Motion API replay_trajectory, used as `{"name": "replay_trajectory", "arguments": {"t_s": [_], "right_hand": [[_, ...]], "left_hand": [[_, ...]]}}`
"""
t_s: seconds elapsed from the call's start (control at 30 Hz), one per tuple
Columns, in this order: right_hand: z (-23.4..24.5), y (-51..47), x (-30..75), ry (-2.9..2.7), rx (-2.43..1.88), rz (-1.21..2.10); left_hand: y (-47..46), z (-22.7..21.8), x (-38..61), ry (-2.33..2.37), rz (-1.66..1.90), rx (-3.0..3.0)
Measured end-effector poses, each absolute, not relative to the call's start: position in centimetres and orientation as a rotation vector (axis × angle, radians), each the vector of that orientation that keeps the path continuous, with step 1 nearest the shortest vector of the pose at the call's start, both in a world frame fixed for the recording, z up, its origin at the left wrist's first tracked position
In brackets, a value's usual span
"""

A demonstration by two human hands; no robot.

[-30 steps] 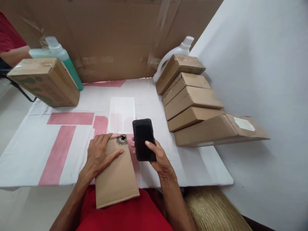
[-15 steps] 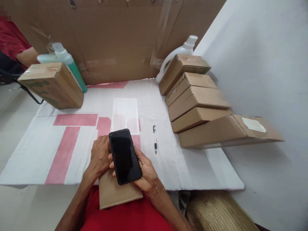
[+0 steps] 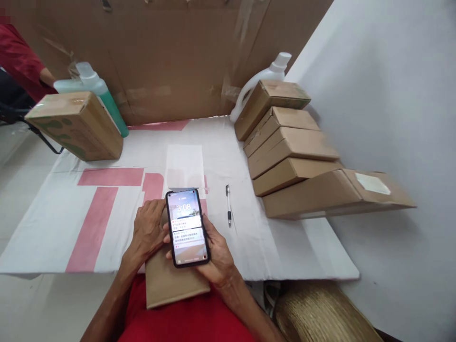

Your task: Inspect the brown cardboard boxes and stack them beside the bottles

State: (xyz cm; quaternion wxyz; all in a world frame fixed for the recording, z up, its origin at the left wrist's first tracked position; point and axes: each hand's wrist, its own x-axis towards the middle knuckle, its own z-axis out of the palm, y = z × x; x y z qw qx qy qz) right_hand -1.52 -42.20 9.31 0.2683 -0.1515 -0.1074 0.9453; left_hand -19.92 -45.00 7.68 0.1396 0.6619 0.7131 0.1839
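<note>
A smartphone (image 3: 188,228) with a lit lock screen showing 3:08 is held upright by my right hand (image 3: 219,254). Its thumb lies along the right edge of the phone, and fingertips show at the left edge. Under the phone lies a flat brown cardboard-like piece (image 3: 174,282), overhanging the near table edge against my red clothing. My left hand (image 3: 149,225) rests palm down on the upper left part of this brown piece, fingers laid out and partly behind the phone. A pen (image 3: 228,205) lies right of the phone, and a white paper sheet (image 3: 184,166) lies beyond it.
Several cardboard boxes (image 3: 295,145) lean in a row along the right wall, a white jug (image 3: 263,76) behind them. At left stand a carton (image 3: 78,126) and a bottle of green liquid (image 3: 110,102). A cardboard panel (image 3: 171,61) closes the back. Another person's red sleeve (image 3: 21,61) shows far left.
The phone screen has gone from black to lit. My right hand has turned the phone slightly more upright. My left hand has stayed in place.
</note>
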Motion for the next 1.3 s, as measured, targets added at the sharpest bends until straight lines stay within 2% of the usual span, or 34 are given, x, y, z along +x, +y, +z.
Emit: {"name": "replay_trajectory", "arguments": {"t_s": [0.33,0.6,0.77,0.9,1.0,1.17,1.3], "right_hand": [[9.3,-42.4,-1.1,-0.253,-0.441,2.577],[9.5,-41.1,0.3,-0.504,-0.577,2.343],[7.3,-37.9,2.0,-0.626,-0.846,2.061],[2.3,-34.9,2.3,-1.038,-1.288,1.508],[-0.9,-33.6,2.1,-1.308,-1.462,1.179],[-2.6,-33.7,1.6,-1.418,-1.577,0.981],[-2.6,-34.4,1.0,-1.496,-1.595,0.859]], "left_hand": [[-45.1,6.7,-20.2,2.087,0.552,1.955],[-45.0,6.9,-19.9,2.103,0.553,1.950],[-45.0,6.8,-19.8,2.137,0.570,1.909],[-45.0,6.8,-19.9,2.140,0.565,1.879],[-44.9,6.9,-19.8,2.131,0.575,1.878],[-45.1,7.0,-19.8,2.102,0.661,1.881],[-45.7,7.0,-20.4,2.118,1.034,1.801]]}}
